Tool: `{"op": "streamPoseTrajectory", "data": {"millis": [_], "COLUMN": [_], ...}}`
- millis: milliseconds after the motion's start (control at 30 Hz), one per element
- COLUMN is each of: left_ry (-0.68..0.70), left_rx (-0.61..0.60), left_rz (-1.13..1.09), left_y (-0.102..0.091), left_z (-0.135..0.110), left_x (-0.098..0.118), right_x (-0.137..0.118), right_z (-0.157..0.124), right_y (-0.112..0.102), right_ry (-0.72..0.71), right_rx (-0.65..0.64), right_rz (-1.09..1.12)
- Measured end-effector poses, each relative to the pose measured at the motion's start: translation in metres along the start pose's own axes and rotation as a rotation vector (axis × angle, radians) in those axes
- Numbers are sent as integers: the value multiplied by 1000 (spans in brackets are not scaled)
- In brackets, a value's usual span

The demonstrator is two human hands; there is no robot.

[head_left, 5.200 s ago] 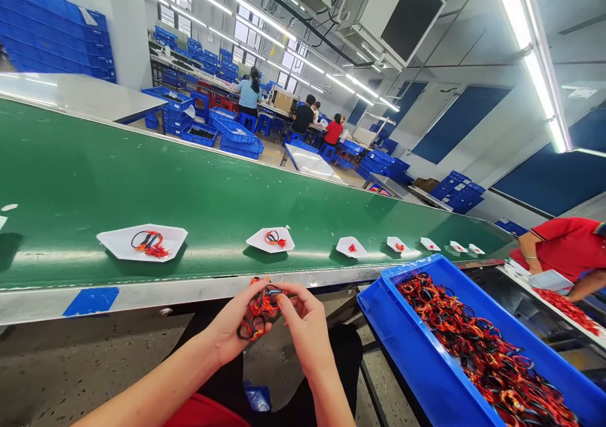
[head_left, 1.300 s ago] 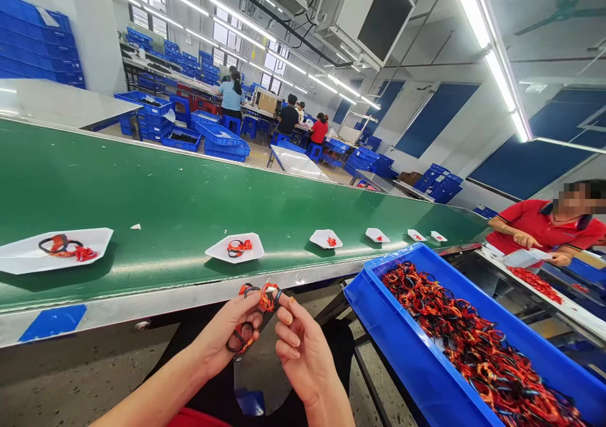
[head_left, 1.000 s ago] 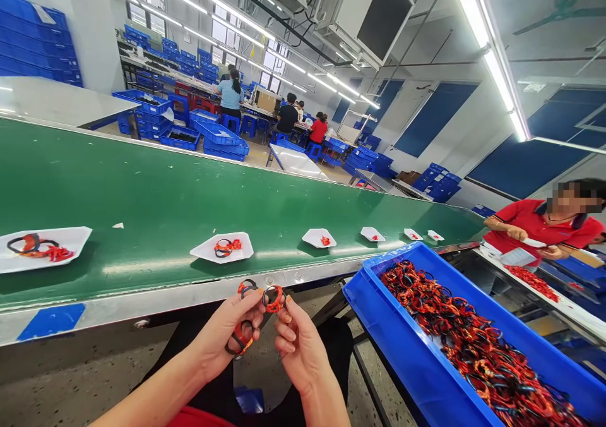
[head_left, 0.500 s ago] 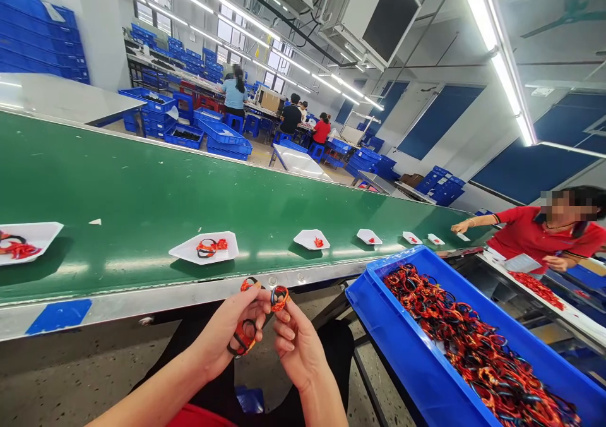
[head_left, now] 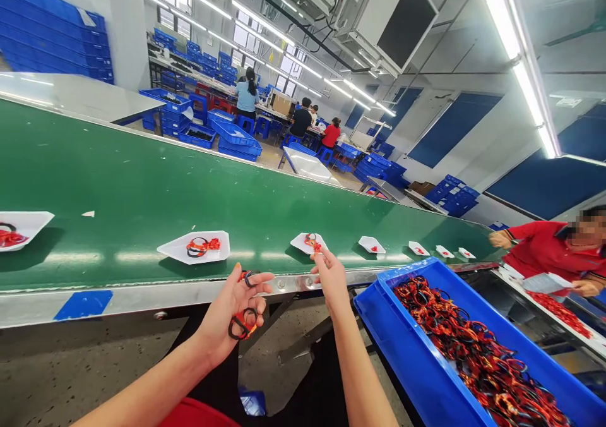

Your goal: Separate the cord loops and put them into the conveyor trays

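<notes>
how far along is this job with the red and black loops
Done: a wide white tray on the green conveyor belt already carries red-and-black cord loops. In hand: the left hand grips more loops; the right hand is at a loop on a smaller white tray. Left: the blue plastic crate is heaped with loops.

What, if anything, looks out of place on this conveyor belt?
A small white scrap lies alone on the green conveyor belt, apart from the row of white plates, so it looks like stray litter.
</notes>
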State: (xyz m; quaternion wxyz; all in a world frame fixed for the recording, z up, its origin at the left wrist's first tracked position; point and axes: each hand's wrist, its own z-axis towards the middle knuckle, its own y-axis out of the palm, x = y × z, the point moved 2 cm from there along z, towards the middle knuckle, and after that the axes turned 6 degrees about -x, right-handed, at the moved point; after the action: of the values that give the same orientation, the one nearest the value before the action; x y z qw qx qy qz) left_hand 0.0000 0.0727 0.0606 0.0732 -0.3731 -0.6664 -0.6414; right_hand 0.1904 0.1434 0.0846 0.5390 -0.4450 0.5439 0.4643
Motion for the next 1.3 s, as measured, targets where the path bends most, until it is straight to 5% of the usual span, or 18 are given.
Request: {"op": "streamPoseTrajectory", "data": {"millis": [200,300,500,633,867,1300], "left_ry": [-5,-46,-76,-64,-104,-153], "left_rx": [18,32,-51,-136,-126,-46], "left_rz": [-34,-43,121,205,156,60], "left_y": [-4,-1,6,8,9,8], "left_z": [7,6,-6,-8,-6,-7], "left_x": [-4,-8,-13,-15,-18,-18], "right_x": [2,11,21,22,27,37], "right_z": [-111,-132,-119,-117,-119,-115], "right_y": [42,50,36,30,29,28], "right_ry": [-93,-151,247,347,430,563], "right_rx": [-485,-477,-357,-305,-245,-338], "right_rz": [-270,-367,215,536,712,989]}}
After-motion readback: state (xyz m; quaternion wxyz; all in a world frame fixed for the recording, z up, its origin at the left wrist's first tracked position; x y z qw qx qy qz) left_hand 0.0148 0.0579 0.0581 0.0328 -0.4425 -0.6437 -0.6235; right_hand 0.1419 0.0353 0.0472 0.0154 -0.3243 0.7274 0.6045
